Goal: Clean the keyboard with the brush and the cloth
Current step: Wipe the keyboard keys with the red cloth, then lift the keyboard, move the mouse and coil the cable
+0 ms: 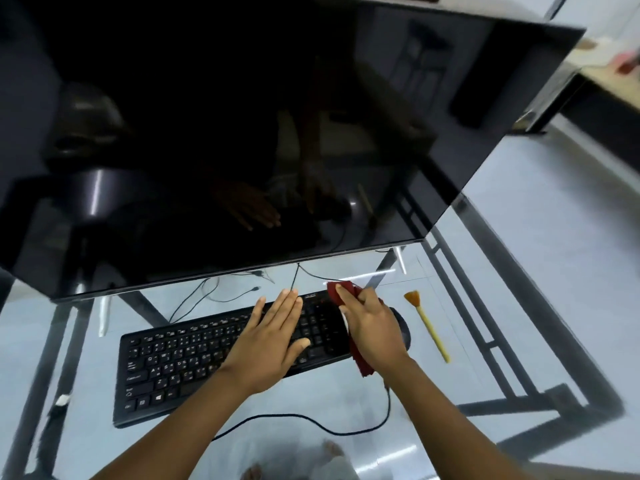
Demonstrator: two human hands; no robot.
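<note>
A black keyboard [180, 362] lies slanted on a glass desk [311, 403]. My left hand [273, 334] rests flat on its right half with fingers straight. My right hand [372, 327] grips a dark red cloth [360, 358] over the keyboard's right end; the cloth hangs below my palm and sticks out past my fingertips. A brush [427, 323] with a yellow handle and orange bristles lies on the glass to the right of my right hand, apart from it.
A large dark monitor [242, 133] tilts over the back of the desk. A black mouse [401, 327] sits partly hidden under my right hand, its cable [311, 419] looping across the glass. More cables lie behind the keyboard. The desk's black frame shows through the glass.
</note>
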